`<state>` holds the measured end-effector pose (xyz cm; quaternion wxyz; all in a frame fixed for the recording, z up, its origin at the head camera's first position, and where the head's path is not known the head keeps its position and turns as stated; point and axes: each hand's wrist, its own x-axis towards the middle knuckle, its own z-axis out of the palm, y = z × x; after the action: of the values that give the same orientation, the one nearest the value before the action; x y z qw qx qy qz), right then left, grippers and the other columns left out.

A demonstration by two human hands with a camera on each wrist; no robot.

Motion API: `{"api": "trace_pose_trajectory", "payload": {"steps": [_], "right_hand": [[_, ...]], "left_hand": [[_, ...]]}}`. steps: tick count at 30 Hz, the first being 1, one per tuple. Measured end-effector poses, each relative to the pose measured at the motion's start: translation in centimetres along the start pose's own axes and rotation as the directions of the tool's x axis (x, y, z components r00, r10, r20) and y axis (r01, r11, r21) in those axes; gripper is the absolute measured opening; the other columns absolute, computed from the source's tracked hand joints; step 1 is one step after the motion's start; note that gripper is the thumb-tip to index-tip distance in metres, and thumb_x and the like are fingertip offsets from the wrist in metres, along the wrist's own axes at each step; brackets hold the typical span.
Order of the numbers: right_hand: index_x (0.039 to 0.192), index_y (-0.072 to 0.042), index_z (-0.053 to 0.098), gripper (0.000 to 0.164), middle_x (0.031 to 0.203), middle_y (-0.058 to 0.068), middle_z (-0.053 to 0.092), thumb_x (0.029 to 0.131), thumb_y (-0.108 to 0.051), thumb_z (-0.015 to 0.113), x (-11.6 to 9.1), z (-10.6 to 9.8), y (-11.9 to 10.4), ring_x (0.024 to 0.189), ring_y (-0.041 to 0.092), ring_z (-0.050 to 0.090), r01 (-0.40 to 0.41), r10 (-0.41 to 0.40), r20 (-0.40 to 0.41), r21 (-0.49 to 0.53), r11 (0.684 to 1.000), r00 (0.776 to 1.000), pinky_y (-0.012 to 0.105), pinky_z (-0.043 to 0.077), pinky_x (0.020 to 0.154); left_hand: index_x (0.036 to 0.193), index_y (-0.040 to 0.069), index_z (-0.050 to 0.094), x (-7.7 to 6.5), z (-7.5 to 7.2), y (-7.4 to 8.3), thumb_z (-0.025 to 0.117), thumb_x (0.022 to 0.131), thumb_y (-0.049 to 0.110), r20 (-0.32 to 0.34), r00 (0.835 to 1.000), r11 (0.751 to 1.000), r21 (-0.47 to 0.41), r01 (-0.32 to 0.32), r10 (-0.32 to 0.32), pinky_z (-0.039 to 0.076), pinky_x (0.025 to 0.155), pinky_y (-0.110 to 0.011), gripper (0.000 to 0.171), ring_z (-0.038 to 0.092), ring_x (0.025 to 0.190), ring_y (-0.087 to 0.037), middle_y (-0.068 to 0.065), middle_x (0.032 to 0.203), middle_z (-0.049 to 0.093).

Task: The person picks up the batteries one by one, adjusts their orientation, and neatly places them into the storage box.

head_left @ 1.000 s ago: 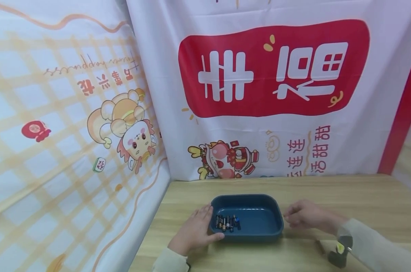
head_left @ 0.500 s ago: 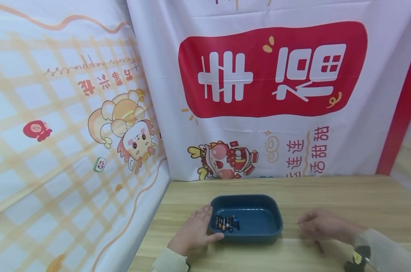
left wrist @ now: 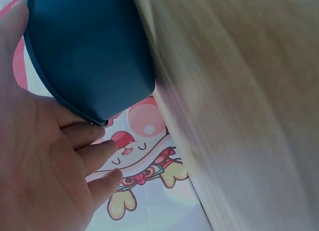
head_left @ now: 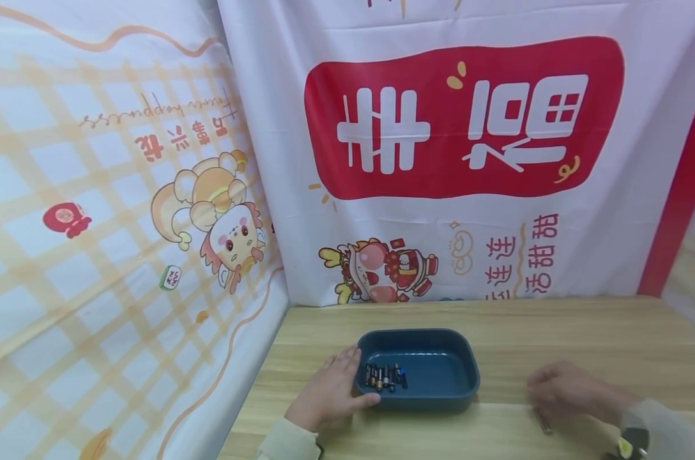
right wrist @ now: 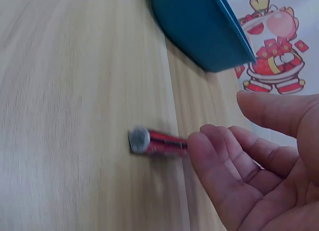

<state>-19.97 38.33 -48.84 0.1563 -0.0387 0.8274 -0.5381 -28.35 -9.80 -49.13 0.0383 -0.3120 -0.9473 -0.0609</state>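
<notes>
A dark blue-green plastic bin stands on the table in the head view. My left hand rests against its left end, fingers extended along the rim and thumb toward the front corner. Well to the right of the bin, my right hand is low over the table and blurred. In the right wrist view, a red and black battery with a silvery end lies on the wood. The index finger covers its far end; the thumb stands apart from it. Whether that finger touches the battery, I cannot tell.
Several small batteries lie side by side in the left part of the bin. Printed cloth hangs behind the wooden table and along its left side.
My right hand has moved right and slightly toward the front, from beside the bin's right end to the loose battery. My left hand has stayed at the bin.
</notes>
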Motion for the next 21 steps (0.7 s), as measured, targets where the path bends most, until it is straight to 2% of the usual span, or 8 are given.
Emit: {"api": "trace_pose_trajectory", "payload": {"steps": [6,8,13,18,21], "right_hand": [[0.118,0.022,0.05,0.04,0.09,0.013,0.066,0.091,-0.006,0.061,-0.6,-1.0,0.6,0.083,0.03,0.065,0.017,-0.016,-0.015,0.04,0.999,1.0,0.047,0.058,0.073],[0.117,0.022,0.05,0.039,0.087,0.013,0.066,0.091,-0.005,0.06,-0.9,-1.0,0.5,0.08,0.029,0.065,0.031,-0.031,-0.017,0.017,0.999,0.999,0.046,0.057,0.07],[0.108,0.013,0.061,0.027,0.078,0.011,0.064,0.092,-0.01,0.061,-1.5,-0.8,0.6,0.069,0.024,0.062,0.032,-0.033,-0.008,-0.048,0.998,0.999,0.037,0.054,0.058],[0.101,0.012,0.062,0.02,0.073,0.009,0.062,0.093,-0.005,0.057,-1.3,-0.4,1.3,0.062,0.017,0.057,0.039,-0.042,0.048,0.047,0.998,0.998,0.032,0.053,0.055],[0.1,0.012,0.062,0.018,0.075,0.009,0.063,0.091,-0.004,0.057,-1.2,-0.2,1.4,0.066,0.019,0.06,0.027,-0.029,0.038,0.04,0.999,0.999,0.036,0.055,0.059]], "left_hand": [[0.154,0.004,0.026,-0.1,-0.1,0.1,0.042,0.083,0.08,-0.008,1.0,1.0,-0.014,-0.009,0.008,0.02,0.115,-0.049,0.105,0.022,0.145,-0.024,-0.01,0.159,0.023],[0.154,0.004,0.026,-0.1,-0.1,0.0,0.042,0.083,0.08,-0.009,1.0,1.0,-0.016,-0.009,0.009,0.02,0.115,-0.049,0.105,0.022,0.145,-0.024,-0.01,0.159,0.024],[0.154,0.005,0.026,-0.1,-0.1,0.0,0.041,0.084,0.08,-0.007,1.0,1.0,-0.009,-0.006,0.006,0.02,0.115,-0.048,0.104,0.022,0.145,-0.024,-0.01,0.159,0.023],[0.154,0.005,0.026,-0.1,-0.1,0.0,0.041,0.083,0.081,-0.003,1.0,1.0,-0.004,-0.004,0.004,0.02,0.115,-0.049,0.105,0.022,0.145,-0.024,-0.01,0.159,0.023],[0.154,0.005,0.026,0.0,-0.1,0.1,0.04,0.083,0.081,0.0,1.0,1.0,0.0,-0.002,0.002,0.02,0.115,-0.049,0.105,0.022,0.145,-0.023,-0.01,0.159,0.023]]}}
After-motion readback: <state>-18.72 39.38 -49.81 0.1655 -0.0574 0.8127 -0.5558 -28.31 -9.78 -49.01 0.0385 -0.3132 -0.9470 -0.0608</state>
